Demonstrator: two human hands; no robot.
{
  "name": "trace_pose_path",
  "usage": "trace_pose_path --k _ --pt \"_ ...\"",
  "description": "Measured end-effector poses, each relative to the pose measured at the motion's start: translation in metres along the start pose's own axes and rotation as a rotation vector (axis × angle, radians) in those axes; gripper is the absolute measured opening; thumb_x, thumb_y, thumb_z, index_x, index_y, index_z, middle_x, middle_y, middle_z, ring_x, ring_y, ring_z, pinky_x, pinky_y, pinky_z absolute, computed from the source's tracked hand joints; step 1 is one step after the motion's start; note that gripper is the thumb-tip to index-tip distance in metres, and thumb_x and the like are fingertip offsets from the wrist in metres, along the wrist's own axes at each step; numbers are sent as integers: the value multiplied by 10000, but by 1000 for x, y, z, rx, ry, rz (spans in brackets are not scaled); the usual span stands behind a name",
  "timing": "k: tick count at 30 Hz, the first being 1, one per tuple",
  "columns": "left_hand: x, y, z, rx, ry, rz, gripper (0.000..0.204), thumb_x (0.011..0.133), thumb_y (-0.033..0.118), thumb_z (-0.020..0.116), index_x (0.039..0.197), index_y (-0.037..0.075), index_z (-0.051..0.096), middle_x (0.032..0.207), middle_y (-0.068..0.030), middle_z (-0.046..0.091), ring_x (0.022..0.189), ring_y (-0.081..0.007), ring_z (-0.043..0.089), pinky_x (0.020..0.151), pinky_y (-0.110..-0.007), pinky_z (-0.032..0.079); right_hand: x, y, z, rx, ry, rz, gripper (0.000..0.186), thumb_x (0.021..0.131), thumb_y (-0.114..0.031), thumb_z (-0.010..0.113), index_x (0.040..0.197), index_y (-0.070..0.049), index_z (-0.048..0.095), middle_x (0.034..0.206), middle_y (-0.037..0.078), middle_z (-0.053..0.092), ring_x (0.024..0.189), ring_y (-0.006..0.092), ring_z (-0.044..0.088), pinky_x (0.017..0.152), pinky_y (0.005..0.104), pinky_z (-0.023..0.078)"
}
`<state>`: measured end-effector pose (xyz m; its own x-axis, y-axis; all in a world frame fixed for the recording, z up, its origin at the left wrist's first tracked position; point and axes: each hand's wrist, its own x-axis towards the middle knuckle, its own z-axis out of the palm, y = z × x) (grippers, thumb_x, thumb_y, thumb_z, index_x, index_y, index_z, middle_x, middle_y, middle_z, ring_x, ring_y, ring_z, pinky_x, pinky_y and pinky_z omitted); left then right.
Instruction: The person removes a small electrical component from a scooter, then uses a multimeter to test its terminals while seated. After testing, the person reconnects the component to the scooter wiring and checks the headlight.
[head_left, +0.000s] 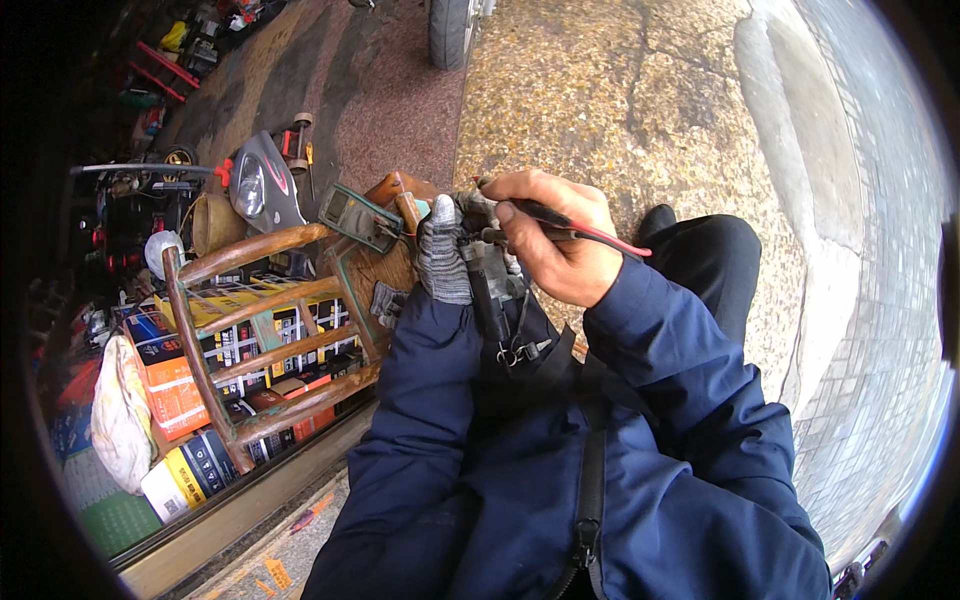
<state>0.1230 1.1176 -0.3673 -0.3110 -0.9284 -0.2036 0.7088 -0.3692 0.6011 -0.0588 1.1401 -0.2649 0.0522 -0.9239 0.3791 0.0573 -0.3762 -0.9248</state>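
My left hand [445, 260], in a grey knit glove, is wrapped round a greyish metal part [500, 262] with a black cylinder on it, above my lap. Its thumb points up and away from me. My right hand [563, 235], bare, closes on a slim tool with black and red handles [590, 232]; the hand hides part of it, so its exact kind is unclear. The fingertips of my right hand are at the far end of the metal part. A bunch of keys [522, 352] hangs just below.
On my left stands a wooden chair [270, 345] with a multimeter-like device [360, 220] by its seat. Behind it are stacked boxes [185, 385], a white cloth [122, 415] and a grey headlight cowl [265, 185]. A tyre [450, 35] stands ahead on the stone floor [590, 90].
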Motion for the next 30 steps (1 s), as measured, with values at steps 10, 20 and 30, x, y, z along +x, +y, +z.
trace_pose_path --k 10,20,30 --pt "11 -39 23 518 594 408 422 961 415 541 1070 15 622 952 -104 691 812 -214 666 729 -345 556 3 9 6 -118 -4 -140 148 867 53 574 999 20 633 756 116 638 644 181 628 604 298 501" --pt "10 6 -33 692 -114 145 398 1009 274 422 1296 7 487 1253 -118 574 1155 -209 559 988 -329 453 25 11 18 -210 18 -45 73 809 -40 605 877 -14 613 729 224 637 702 414 646 626 456 521" --pt "37 -34 0 -694 -411 409 415 932 186 631 1253 -43 502 1201 -125 561 1102 -146 539 922 -232 419 27 2 1 -321 -148 -140 291 809 -113 711 1064 -11 617 805 157 665 760 261 691 655 321 551"
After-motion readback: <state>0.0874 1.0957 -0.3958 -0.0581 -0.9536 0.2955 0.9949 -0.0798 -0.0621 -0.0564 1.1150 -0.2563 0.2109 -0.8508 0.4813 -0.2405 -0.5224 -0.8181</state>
